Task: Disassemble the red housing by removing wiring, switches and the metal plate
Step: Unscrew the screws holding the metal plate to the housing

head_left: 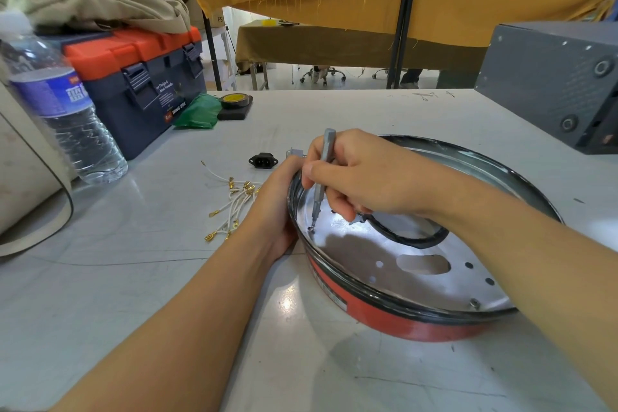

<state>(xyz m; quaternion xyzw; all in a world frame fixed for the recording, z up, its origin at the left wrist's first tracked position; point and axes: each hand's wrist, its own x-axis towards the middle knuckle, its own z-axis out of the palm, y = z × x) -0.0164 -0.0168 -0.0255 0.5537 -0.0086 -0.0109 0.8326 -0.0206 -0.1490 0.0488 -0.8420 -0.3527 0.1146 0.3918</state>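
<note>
The round red housing [398, 318] lies on the table with its open side up. A shiny metal plate [361, 264] with holes sits inside it. My right hand [361, 177] holds a grey screwdriver [322, 177] upright, its tip on a screw [311, 228] at the plate's left edge. My left hand [277, 207] grips the housing's left rim. Another screw [475, 303] sits at the plate's near right. White wires with gold terminals [230, 204], a black power socket [263, 160] and a small grey part [296, 153] lie loose to the left.
A water bottle [63, 110] and a blue and orange toolbox [140, 73] stand at the far left. Green plastic [197, 112] and a tape roll [234, 100] lie beside the toolbox. A dark grey box [551, 84] stands at the far right.
</note>
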